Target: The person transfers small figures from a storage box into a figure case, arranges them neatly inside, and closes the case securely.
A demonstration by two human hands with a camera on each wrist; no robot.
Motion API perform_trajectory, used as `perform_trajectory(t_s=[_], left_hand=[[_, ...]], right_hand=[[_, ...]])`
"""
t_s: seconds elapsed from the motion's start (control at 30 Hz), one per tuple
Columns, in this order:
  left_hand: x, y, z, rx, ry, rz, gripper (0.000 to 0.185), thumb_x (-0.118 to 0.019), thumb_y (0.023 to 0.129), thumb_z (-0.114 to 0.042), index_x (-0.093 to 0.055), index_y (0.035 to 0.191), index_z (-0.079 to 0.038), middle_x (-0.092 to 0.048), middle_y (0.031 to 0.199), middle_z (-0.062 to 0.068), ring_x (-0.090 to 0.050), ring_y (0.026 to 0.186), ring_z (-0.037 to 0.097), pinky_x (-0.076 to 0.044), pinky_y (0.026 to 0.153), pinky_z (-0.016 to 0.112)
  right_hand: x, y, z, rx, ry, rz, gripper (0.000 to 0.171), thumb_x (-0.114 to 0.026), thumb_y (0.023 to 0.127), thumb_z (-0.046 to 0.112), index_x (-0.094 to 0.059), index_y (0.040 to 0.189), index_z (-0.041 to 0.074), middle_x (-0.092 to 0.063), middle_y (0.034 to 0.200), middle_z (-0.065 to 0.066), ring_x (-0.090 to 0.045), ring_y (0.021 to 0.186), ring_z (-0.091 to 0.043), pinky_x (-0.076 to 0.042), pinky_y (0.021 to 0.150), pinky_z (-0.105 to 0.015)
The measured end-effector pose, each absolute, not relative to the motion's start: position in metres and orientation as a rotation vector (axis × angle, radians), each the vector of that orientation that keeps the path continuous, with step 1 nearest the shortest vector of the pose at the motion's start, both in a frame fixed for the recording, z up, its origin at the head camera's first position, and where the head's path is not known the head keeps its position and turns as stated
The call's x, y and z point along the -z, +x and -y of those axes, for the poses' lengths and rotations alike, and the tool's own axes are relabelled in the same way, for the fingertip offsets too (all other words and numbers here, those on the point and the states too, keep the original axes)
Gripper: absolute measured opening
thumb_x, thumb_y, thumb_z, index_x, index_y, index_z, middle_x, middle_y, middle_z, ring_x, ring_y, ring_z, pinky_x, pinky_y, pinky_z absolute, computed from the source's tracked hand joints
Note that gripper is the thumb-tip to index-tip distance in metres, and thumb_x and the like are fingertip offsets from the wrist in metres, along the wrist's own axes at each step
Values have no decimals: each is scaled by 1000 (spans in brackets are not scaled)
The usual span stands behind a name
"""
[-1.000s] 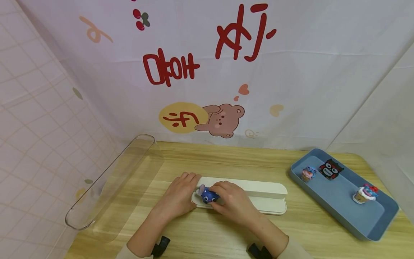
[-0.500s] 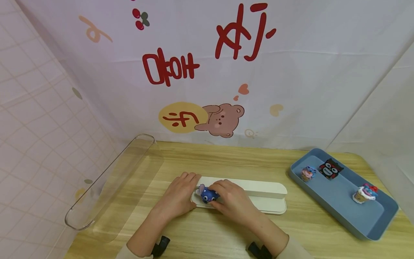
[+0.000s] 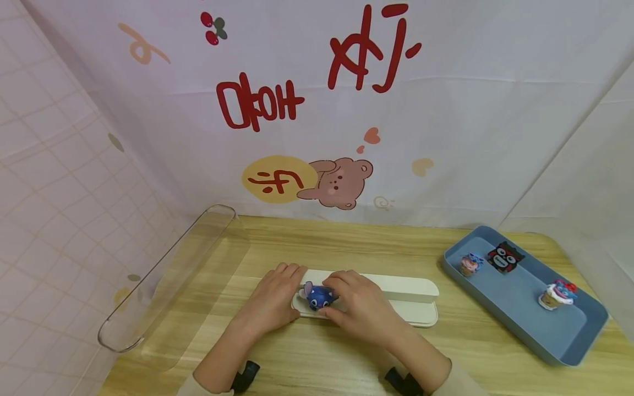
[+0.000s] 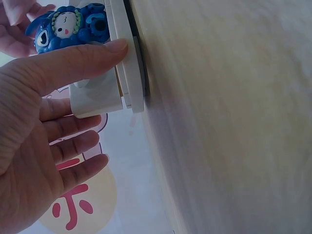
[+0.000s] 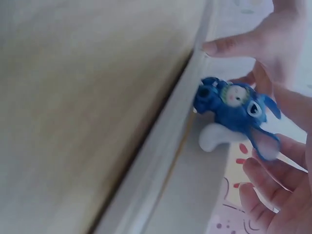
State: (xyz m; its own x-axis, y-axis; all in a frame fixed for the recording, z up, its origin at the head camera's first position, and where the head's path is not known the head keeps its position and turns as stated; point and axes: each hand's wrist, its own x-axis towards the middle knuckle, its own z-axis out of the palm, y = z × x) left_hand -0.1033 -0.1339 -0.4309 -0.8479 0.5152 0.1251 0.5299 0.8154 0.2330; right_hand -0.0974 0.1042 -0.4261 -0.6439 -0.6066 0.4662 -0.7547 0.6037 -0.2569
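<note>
A blue big-eared figurine (image 3: 318, 297) stands on the lower step of a white stepped stand (image 3: 415, 312), near its left end. My left hand (image 3: 274, 300) grips that end: in the left wrist view the thumb (image 4: 80, 61) lies along the front edge, with the fingers behind. Around the figurine's right side, my right hand (image 3: 365, 308) has its thumb and fingers spread apart. In the right wrist view the figurine (image 5: 234, 114) is upright on the stand, with a white tail-like part on one side, and the right fingers (image 5: 273, 180) are loosely bent behind its ear.
On the right, a blue-grey tray (image 3: 527, 313) holds two ice-cream-cone figurines (image 3: 471, 264) and a dark owl-faced piece (image 3: 504, 257). A clear long bin (image 3: 193, 286) stands at the left by the wall cloth. Behind the wooden table (image 3: 342, 357) hangs a printed white cloth (image 3: 446, 121).
My right hand has loosened from the figurine and shifted slightly right, its fingers wider apart. The left hand keeps its hold on the stand, and the figurine stays in place.
</note>
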Motion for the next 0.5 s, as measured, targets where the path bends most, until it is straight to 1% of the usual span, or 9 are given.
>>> perform_trajectory(t_s=[0.13,0.23,0.37,0.5], left_hand=[[432,-104,134,398,-842,2943,95,-102,63,-18,-56,144,1,-63,134,11,-56,119,28,-51,98,47],[432,-104,134,414,-834,2952,95,-102,63,-18,-55,144,1,-63,135,11,-55,119,28,-50,99,48],[433,-104,133,434,-830,2963,96,-101,65,-18,-54,146,1,-62,137,12,-55,121,28,-50,101,48],[434,-104,134,435,-830,2964,95,-101,65,-18,-54,146,1,-62,137,13,-54,121,28,-50,101,48]], right_hand=[[416,-99,-111,-626,1088,2482,48,-90,83,38,-74,116,7,-71,117,-4,-68,107,-19,-59,87,-38],[407,-102,-118,-622,1080,2458,46,-89,85,36,-73,117,6,-71,117,-4,-68,108,-21,-59,88,-40],[396,-105,-130,-599,1056,2418,49,-88,85,36,-72,119,5,-71,118,-7,-69,110,-26,-59,91,-44],[387,-107,-143,-577,1030,2372,51,-75,96,47,-72,120,2,-71,119,-10,-70,110,-30,-59,88,-48]])
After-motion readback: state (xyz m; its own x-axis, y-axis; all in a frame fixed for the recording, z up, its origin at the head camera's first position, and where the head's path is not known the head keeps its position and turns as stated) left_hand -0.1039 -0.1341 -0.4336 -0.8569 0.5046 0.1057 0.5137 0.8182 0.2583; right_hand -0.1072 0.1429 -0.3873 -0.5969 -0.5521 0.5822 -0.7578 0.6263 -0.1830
